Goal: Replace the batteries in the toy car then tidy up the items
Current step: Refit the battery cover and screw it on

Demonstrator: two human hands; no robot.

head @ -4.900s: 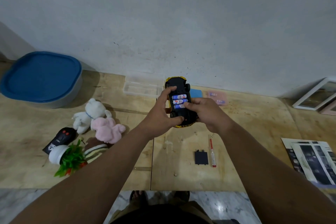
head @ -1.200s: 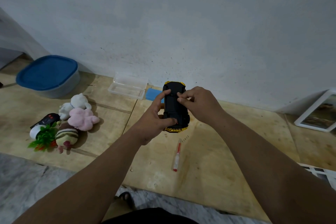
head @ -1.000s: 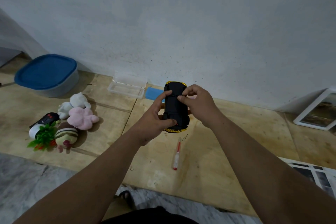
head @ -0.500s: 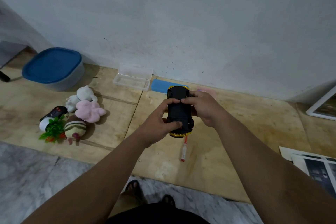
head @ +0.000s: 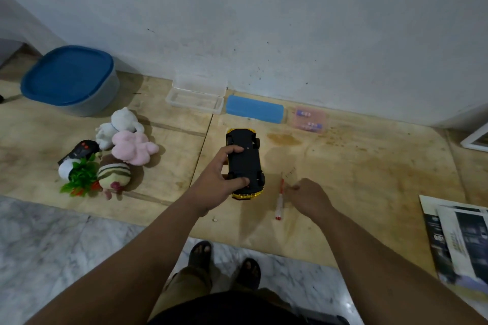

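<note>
My left hand (head: pixel 216 182) grips the upturned toy car (head: pixel 245 163) above the wooden board (head: pixel 369 166), fingers and thumb curled round its black underside, while my right hand (head: pixel 309 196) hangs loosely curled and holding nothing just beside the red-and-white screwdriver (head: pixel 279 199) lying there.

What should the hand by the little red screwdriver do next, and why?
Probably pinch up a tiny screw. The right hand reaches beside the screwdriver, while the left hand holds the toy car belly-up, cover on.
</note>
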